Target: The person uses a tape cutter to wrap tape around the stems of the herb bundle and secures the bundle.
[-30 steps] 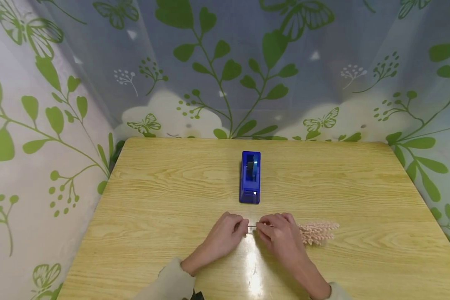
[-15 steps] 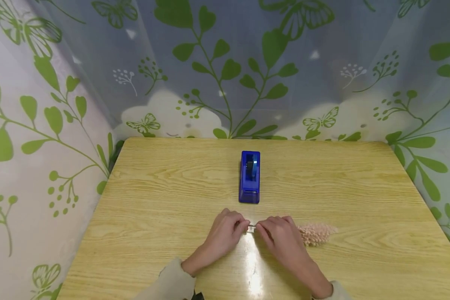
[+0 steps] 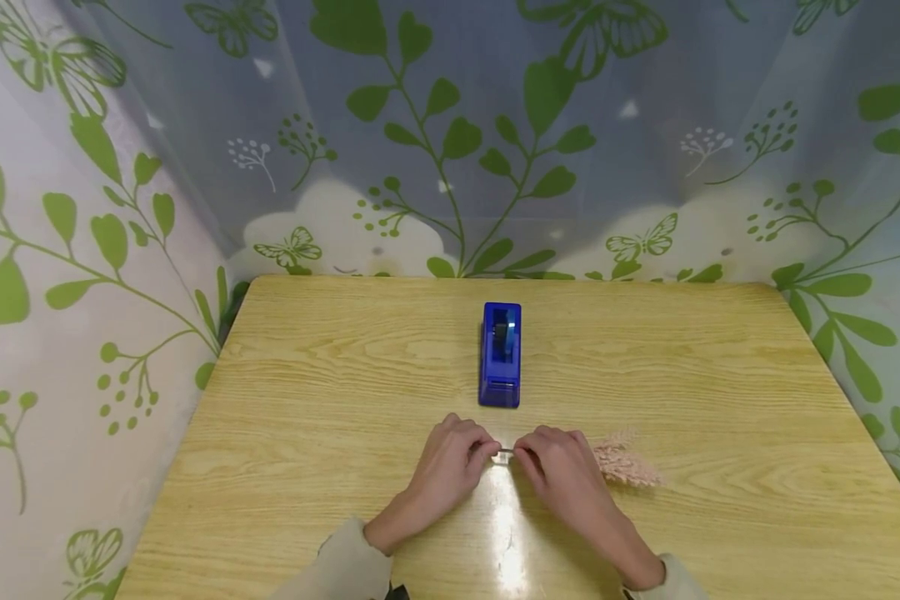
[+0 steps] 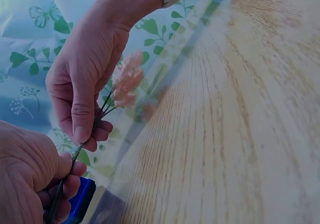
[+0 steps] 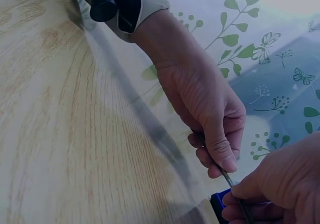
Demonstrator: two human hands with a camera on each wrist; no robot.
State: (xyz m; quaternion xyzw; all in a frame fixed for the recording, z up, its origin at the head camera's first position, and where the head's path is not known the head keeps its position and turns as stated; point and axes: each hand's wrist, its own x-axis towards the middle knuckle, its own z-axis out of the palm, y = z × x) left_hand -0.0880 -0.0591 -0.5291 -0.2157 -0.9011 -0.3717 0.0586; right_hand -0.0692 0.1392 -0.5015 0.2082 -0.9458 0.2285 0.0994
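A sprig of pink flowers (image 3: pixel 624 461) with a thin dark stem (image 3: pixel 506 451) lies crosswise between the hands, its blooms showing beyond the right hand. My left hand (image 3: pixel 450 471) pinches the stem between thumb and fingers. Close beside it, my right hand (image 3: pixel 567 479) pinches the same stem nearer the blooms. In the left wrist view the stem (image 4: pixel 75 155) crosses the short gap between both hands, and the flowers (image 4: pixel 127 80) stick out past the right hand. A small pale, shiny patch shows just under the stem; whether it is clear tape or glare I cannot tell.
A blue tape dispenser (image 3: pixel 500 385) stands on the wooden table (image 3: pixel 330 358), just beyond the hands. Curtains (image 3: pixel 495 208) printed with green leaves and butterflies hang behind the table and at its sides. Light reflects off the tabletop in front of me.
The pink blooms have turned, and their outline beyond the right hand has changed shape. Both hands have stayed on the stem, with the gap between them slightly narrower. The tape dispenser has not moved.
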